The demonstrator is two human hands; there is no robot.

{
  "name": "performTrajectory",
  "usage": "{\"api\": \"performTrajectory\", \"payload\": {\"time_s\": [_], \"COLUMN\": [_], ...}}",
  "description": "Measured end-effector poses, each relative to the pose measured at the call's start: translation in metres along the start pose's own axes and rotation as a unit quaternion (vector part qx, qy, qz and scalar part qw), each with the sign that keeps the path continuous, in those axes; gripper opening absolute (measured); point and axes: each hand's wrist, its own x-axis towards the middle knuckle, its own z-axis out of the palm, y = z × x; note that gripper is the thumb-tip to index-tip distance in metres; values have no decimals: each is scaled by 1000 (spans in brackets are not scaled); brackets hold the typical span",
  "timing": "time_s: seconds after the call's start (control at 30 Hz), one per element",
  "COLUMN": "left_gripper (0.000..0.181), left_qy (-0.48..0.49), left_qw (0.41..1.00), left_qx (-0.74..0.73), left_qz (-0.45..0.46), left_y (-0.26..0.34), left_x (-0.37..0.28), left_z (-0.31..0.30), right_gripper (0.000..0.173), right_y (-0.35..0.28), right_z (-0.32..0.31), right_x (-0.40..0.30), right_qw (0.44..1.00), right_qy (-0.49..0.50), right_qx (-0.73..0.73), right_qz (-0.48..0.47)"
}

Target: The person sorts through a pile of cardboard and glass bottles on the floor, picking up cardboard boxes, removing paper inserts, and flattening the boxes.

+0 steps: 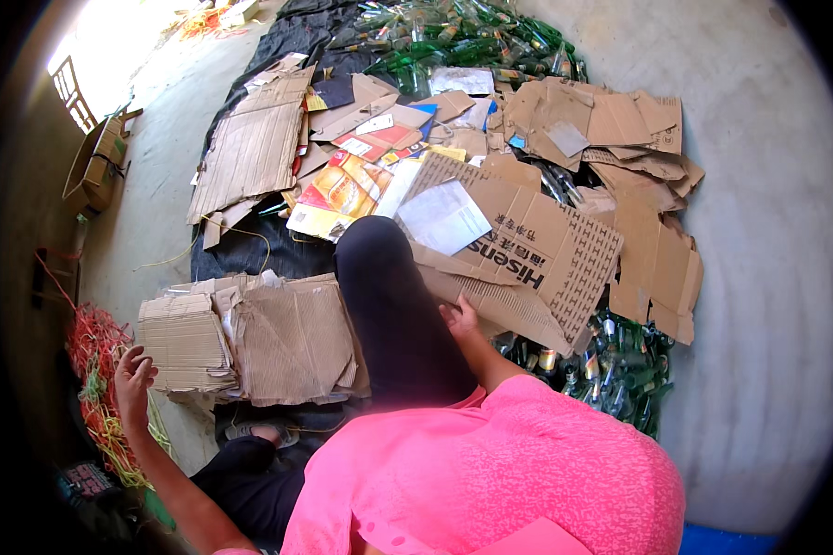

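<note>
My left hand [136,381] is raised at the left, with its fingers loosely bent, apart and holding nothing. It is nearest to a stack of flattened corrugated cardboard [288,340], which lies beside my bent knee. On the other side of the knee, my right hand [464,320] is at the lower edge of a large flattened Hisense carton [527,243]. Its fingers are spread and seem to touch the edge without closing on it. A pale sheet [446,216] lies on that carton. Farther forward, a printed yellow and red carton piece [347,186] rests among other cardboard.
Green glass bottles [458,41] are heaped at the far end, with more bottles [618,368] at the right. Flattened cartons [656,257] pile up above these. A black sheet [232,246] covers part of the floor. Tangled plastic twine [104,374] lies left, below an open cardboard box [97,166].
</note>
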Motion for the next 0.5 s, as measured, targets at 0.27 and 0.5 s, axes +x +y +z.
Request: {"api": "performTrajectory", "payload": {"time_s": [0.27,0.5], "left_gripper": [36,37], "left_qy": [-30,-60], "left_qw": [999,997], "left_qx": [28,37], "left_qz": [-2,1], "left_y": [3,-10], "left_x": [8,5], "left_z": [1,0], "right_gripper": [28,28], "right_y": [-118,-296], "right_z": [69,-28], "right_x": [6,-27], "right_qw": [986,916], "right_qy": [68,193], "right_qx": [87,-76], "right_qz": [-124,-342]}}
